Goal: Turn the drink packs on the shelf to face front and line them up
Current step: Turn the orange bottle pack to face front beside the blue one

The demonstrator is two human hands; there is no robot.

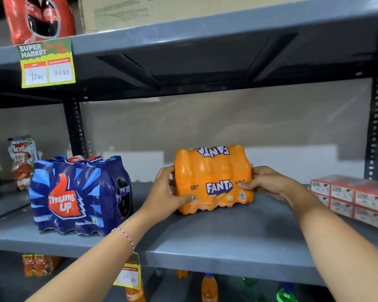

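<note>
An orange Fanta pack (214,171) stands on the grey shelf (205,240) at mid depth, its logo facing me. My left hand (168,190) grips its left end and my right hand (268,182) grips its right end. A blue Thums Up pack (74,195) stands to the left, nearer the shelf's front edge, with its logo face turned slightly to the left. The two packs are apart, with a gap of bare shelf between them.
Red and white cartons (354,199) are stacked at the right of the shelf. Snack bags (22,162) stand at the far left behind a post. A price tag (47,64) hangs from the upper shelf. Bottles (208,286) show on the shelf below.
</note>
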